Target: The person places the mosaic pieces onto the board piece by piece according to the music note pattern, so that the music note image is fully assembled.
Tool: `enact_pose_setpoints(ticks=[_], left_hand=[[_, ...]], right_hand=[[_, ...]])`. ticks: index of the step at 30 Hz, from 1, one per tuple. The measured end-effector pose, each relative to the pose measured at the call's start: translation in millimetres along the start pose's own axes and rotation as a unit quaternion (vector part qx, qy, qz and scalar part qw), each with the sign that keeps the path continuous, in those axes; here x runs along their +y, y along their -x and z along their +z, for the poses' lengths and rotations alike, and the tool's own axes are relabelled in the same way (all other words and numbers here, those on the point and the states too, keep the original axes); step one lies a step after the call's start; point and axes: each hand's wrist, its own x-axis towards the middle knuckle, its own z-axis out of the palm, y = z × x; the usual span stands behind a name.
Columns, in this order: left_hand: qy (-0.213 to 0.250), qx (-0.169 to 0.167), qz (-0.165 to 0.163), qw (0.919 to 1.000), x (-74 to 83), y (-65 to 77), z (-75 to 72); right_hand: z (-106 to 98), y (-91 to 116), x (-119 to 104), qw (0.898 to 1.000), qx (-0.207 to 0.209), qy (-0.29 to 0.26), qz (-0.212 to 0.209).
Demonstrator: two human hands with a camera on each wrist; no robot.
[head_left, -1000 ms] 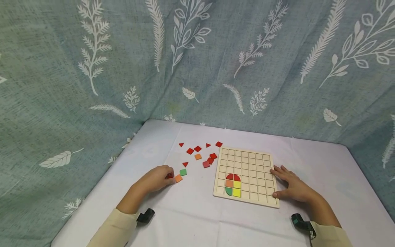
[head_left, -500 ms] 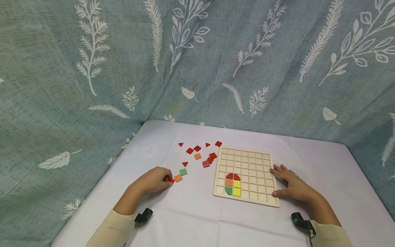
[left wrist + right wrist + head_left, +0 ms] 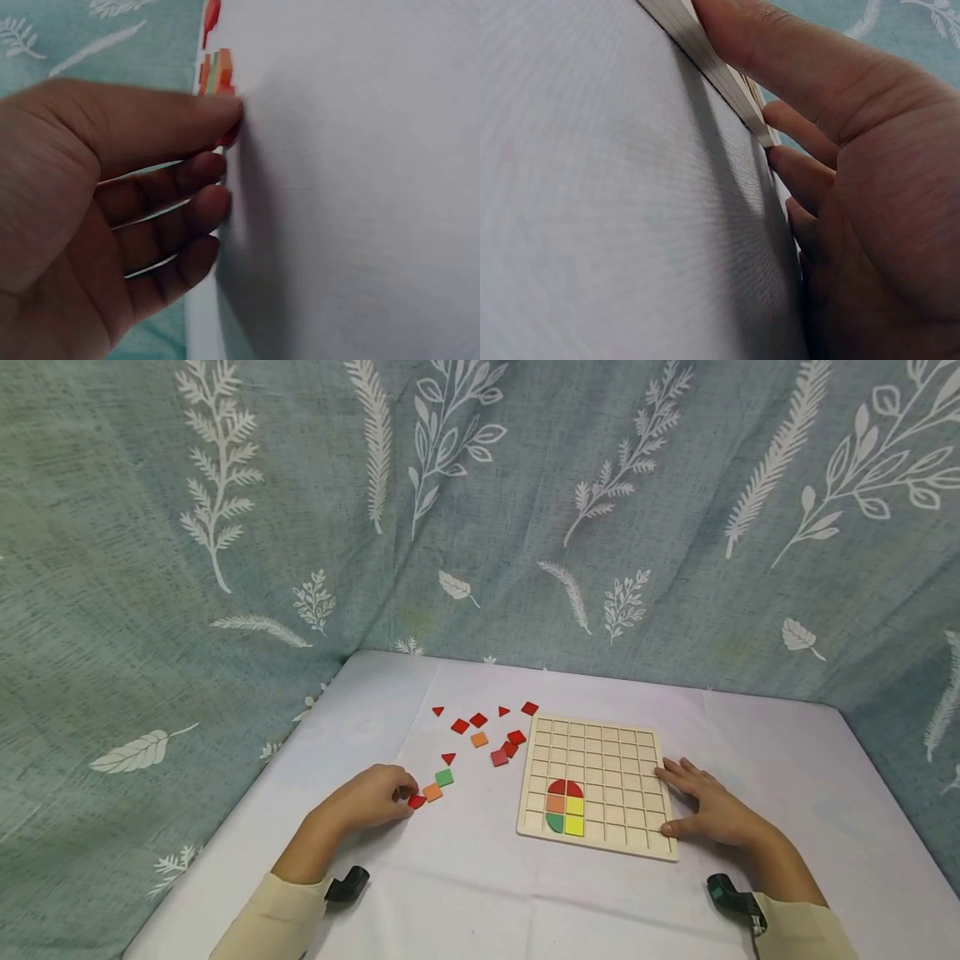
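Since a second ago, the left hand (image 3: 375, 795) has moved back a little, and the red piece (image 3: 416, 802) it holds shows more. Its thumb and finger pinch that piece low by the white table (image 3: 465, 893); I cannot tell if the two touch. Just beside it lies an orange square (image 3: 432, 792), then a green square (image 3: 445, 777). More red bits (image 3: 460, 726) lie farther back. Over to the right is the wooden board (image 3: 615, 789), with six bright shapes (image 3: 574, 826) in its little boxes. The right hand (image 3: 705, 806) has its fingers spread, touching the board's right edge. Behind hangs a leafy curtain (image 3: 495, 527).
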Motion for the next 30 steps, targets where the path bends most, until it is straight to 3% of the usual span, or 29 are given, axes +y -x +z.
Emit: enact_pose_setpoints(ticks=[8,16,22,30], left_hand=[[-0.051,0.028,-0.005,0.9983,4.6,-2.2,0.7],[-0.037,0.043,-0.001,0.9984,16.6,-6.5,-0.6],[-0.052,0.056,0.062,0.9951,43.2,-13.8,-3.0],[-0.080,0.051,0.147,0.9845,82.9,-32.9,11.3]], right_hand=[[-0.4,-1.2,2.6,1.000,0.002,-0.002,-0.005],[-1.3,-1.1,3.8,1.000,0.001,-0.006,-0.011],[-7.1,-4.9,1.5,1.000,0.001,0.002,-0.022],[1.4,-0.7,8.3,1.000,0.009,-0.010,-0.016]])
